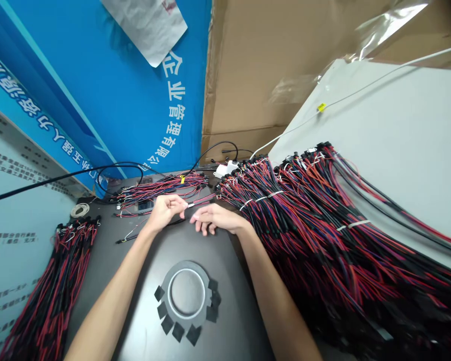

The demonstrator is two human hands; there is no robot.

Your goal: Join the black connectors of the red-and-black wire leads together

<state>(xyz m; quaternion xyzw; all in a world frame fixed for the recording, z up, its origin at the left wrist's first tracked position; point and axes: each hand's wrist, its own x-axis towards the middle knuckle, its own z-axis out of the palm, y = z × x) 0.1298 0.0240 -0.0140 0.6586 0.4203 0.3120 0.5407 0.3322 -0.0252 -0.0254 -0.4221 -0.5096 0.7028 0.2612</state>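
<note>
My left hand (166, 211) is closed in a pinch on a thin red and black wire harness (202, 200). A small white part of the harness shows just beyond my fingertips. Close by on the right, my right hand (218, 218) hangs over the table with its fingers loosely apart and nothing visible in them. Nearer to me lies a round dark grey ring (168, 278), with several black square patches (178, 331) stuck along its edge. Another thin black cable (130, 239) rests on the table, left of my left hand.
Large tied wire bundles (323, 225) pile up on the right. Another bundle (69, 271) hangs over the left side, by a coiled pale cord (79, 210). More harnesses (161, 186) lie along the back of the grey table (195, 250), before a blue panel (135, 90) and cardboard (248, 75).
</note>
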